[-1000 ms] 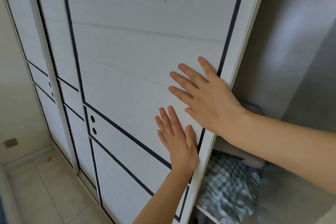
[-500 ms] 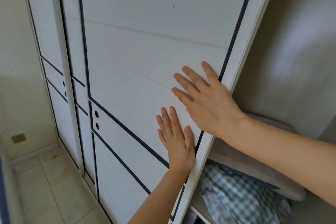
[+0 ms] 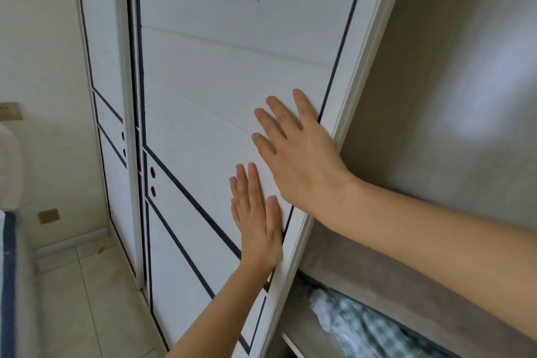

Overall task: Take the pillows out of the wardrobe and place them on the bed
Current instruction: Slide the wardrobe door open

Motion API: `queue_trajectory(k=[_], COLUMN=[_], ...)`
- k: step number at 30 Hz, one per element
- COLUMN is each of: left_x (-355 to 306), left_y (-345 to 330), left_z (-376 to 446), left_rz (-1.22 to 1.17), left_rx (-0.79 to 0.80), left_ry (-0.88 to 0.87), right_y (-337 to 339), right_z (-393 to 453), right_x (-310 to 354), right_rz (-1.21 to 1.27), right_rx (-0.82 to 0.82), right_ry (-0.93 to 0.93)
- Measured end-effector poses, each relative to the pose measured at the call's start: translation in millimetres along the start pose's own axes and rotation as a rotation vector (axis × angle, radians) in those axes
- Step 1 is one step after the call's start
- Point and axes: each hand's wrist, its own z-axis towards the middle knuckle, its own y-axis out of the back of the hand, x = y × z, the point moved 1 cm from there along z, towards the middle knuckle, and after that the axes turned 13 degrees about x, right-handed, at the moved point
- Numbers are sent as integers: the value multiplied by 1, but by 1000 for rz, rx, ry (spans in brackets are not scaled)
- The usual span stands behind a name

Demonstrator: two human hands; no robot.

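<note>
White sliding doors with dark trim lines fill most of the view, above a pale tiled floor [image 3: 87, 299] at lower left. Inside the wardrobe [image 3: 436, 96], at lower right, a grey-brown pillow [image 3: 377, 279] lies on top of a green-and-white checked pillow [image 3: 363, 328]; more of both shows now than a second ago, when only a sliver of checked fabric appeared past the door edge. Both hands are flat and spread, gripping nothing, pressed on the near sliding door [image 3: 232, 67]: the left hand [image 3: 257, 219] lower, the right hand [image 3: 299, 160] above it and close to the door's right-hand frame. They sit on the panel much as before. The door has slid left, so it now overlaps the far door [image 3: 107, 67] more and the opening is wider. A bed edge [image 3: 8, 270] with a dark blue band has come into sight at far left.
</note>
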Motion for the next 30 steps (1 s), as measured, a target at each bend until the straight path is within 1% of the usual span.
queue_trajectory(k=[10,17,22,30], left_x=[58,92,110,110], left_y=[44,67,79,84], left_z=[61,92,105,103], left_rz=[14,38,53,-8], left_rx=[19,51,81,108], left_ry=[16,-10,-21,-21], right_y=[14,19,23,20], right_z=[88,132,153,153], right_x=[27,41,48,51], right_rz=[12,-27,-30,4], right_rx=[-6,26,46,29], right_ry=[17,4,-2,-26])
